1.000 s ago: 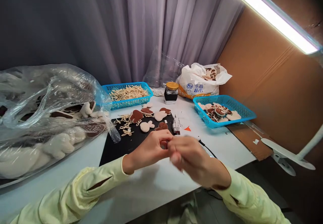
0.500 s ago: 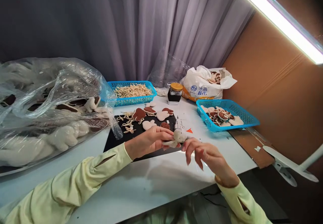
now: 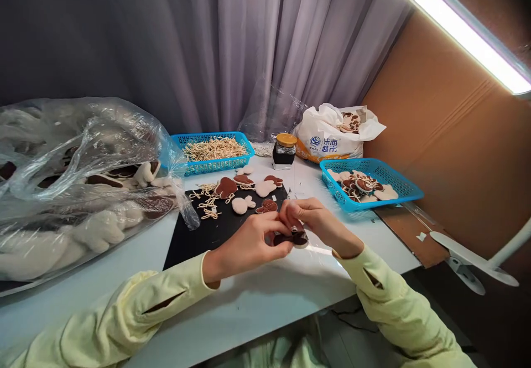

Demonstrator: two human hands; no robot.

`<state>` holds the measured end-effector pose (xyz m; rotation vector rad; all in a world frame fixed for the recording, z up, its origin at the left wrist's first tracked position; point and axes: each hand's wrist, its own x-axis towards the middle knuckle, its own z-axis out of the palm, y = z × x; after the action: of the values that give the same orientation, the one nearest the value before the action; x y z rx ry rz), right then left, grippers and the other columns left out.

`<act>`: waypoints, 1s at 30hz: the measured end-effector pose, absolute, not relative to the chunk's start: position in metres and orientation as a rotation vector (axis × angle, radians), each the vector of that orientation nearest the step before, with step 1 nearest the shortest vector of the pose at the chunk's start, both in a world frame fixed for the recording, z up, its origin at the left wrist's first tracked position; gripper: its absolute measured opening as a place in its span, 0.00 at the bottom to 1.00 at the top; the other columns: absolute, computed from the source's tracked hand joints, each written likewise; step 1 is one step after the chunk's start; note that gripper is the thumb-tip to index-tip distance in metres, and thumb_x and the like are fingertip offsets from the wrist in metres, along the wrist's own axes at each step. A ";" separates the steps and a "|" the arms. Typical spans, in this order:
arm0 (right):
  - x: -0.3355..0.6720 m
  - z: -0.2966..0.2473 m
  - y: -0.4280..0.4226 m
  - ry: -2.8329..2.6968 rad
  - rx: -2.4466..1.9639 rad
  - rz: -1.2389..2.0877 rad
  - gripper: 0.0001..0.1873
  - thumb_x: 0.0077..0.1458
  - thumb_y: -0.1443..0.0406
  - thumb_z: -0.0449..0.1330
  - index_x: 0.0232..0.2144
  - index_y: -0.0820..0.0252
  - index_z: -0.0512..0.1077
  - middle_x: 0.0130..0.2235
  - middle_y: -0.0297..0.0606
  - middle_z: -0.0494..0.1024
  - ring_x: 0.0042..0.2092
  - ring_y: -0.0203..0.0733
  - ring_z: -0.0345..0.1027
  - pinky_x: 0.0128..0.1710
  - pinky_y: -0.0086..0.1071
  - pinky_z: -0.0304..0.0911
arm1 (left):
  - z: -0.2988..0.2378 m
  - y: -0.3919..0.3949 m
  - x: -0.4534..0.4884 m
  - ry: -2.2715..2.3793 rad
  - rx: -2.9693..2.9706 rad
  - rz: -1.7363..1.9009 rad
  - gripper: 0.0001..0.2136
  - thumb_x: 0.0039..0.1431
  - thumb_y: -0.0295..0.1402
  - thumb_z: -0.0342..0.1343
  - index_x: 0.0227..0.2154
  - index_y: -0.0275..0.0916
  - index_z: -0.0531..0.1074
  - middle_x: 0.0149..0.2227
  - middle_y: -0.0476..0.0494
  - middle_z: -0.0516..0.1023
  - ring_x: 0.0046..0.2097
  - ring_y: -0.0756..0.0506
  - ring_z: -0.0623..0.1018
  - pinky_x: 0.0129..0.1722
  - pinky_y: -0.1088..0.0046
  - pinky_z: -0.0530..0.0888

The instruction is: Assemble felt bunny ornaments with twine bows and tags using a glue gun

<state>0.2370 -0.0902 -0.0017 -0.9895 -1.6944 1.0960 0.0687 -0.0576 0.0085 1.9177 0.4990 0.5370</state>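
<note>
My left hand [image 3: 265, 239] is closed around a small plush piece [image 3: 300, 239], whose brown face and pale edge show below the fingers. Close against it is my right hand [image 3: 311, 218], thumb and fingers pinched together at the top of the piece. What lies in that pinch is hidden. Just behind the hands, on a black mat [image 3: 188, 240], lie flat brown and white rabbit-head shaped plush pieces [image 3: 265, 188]. Several small cord bows [image 3: 211, 211] are scattered at the mat's left side.
A large clear plastic bag [image 3: 95, 135] of plush pieces fills the left. Farther back stand a blue basket [image 3: 194, 167] of cord bows, a dark jar [image 3: 284, 155] with a yellow lid and a white shopping bag [image 3: 307, 130]. Another blue basket [image 3: 400, 188] and a clip lamp [image 3: 460, 257] are at right.
The plush piece in my left hand has turned from its white side to its brown side. My right hand has moved left and up, its spread fingers now pinched at the piece.
</note>
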 end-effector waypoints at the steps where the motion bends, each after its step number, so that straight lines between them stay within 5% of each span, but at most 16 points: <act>1: 0.242 -0.007 -0.087 -1.658 -1.010 1.120 0.24 0.62 0.55 0.44 0.19 0.60 0.62 0.23 0.32 0.61 0.24 0.32 0.53 0.24 0.29 0.52 | 0.011 -0.056 0.068 0.506 1.912 0.530 0.05 0.47 0.28 0.58 0.29 0.36 0.76 0.34 0.46 0.73 0.36 0.49 0.71 0.34 0.74 0.69; 5: 0.260 -0.025 -0.100 -1.667 -1.070 0.850 0.24 0.63 0.57 0.43 0.19 0.60 0.62 0.40 0.40 0.69 0.37 0.39 0.62 0.31 0.34 0.57 | 0.015 -0.041 0.064 0.479 1.588 0.351 0.06 0.46 0.31 0.60 0.28 0.34 0.76 0.28 0.47 0.73 0.29 0.51 0.70 0.28 0.76 0.67; 8: 0.264 -0.034 -0.125 -1.773 -1.132 0.312 0.25 0.64 0.61 0.42 0.16 0.60 0.58 0.48 0.41 0.68 0.50 0.47 0.56 0.44 0.42 0.56 | 0.014 -0.031 0.062 0.417 1.299 0.347 0.08 0.48 0.33 0.58 0.29 0.33 0.76 0.29 0.44 0.75 0.31 0.50 0.71 0.27 0.78 0.65; 14: 0.229 -0.020 -0.169 -2.301 -1.120 -0.373 0.17 0.60 0.71 0.48 0.19 0.60 0.63 0.23 0.36 0.65 0.29 0.40 0.55 0.28 0.35 0.52 | 0.009 -0.040 0.067 0.559 1.468 0.422 0.08 0.48 0.34 0.57 0.28 0.33 0.75 0.28 0.46 0.73 0.29 0.51 0.69 0.26 0.76 0.65; 20: 0.238 0.012 -0.101 -2.405 -1.024 -0.455 0.18 0.60 0.68 0.47 0.19 0.60 0.63 0.22 0.35 0.65 0.28 0.39 0.56 0.29 0.34 0.51 | 0.012 -0.057 0.068 0.484 2.015 0.431 0.05 0.48 0.28 0.57 0.27 0.35 0.76 0.31 0.47 0.71 0.31 0.50 0.69 0.32 0.74 0.67; 25: 0.252 -0.022 -0.089 -2.195 -1.199 -0.326 0.23 0.65 0.69 0.38 0.20 0.60 0.60 0.20 0.32 0.63 0.24 0.34 0.55 0.28 0.30 0.52 | 0.023 -0.041 0.062 0.506 1.648 0.490 0.06 0.48 0.31 0.57 0.28 0.34 0.76 0.29 0.46 0.72 0.30 0.51 0.69 0.28 0.76 0.67; 30: 0.227 -0.022 -0.147 -2.247 -1.159 -0.613 0.18 0.60 0.71 0.47 0.18 0.59 0.62 0.20 0.35 0.63 0.27 0.40 0.54 0.32 0.36 0.49 | 0.014 -0.046 0.067 0.579 1.581 0.392 0.06 0.48 0.32 0.56 0.27 0.33 0.74 0.26 0.48 0.71 0.27 0.52 0.66 0.25 0.76 0.64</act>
<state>0.2270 -0.1466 -0.0219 -1.1593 -2.2471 -0.6132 0.0674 -0.0464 0.0140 1.5814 0.5794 0.3921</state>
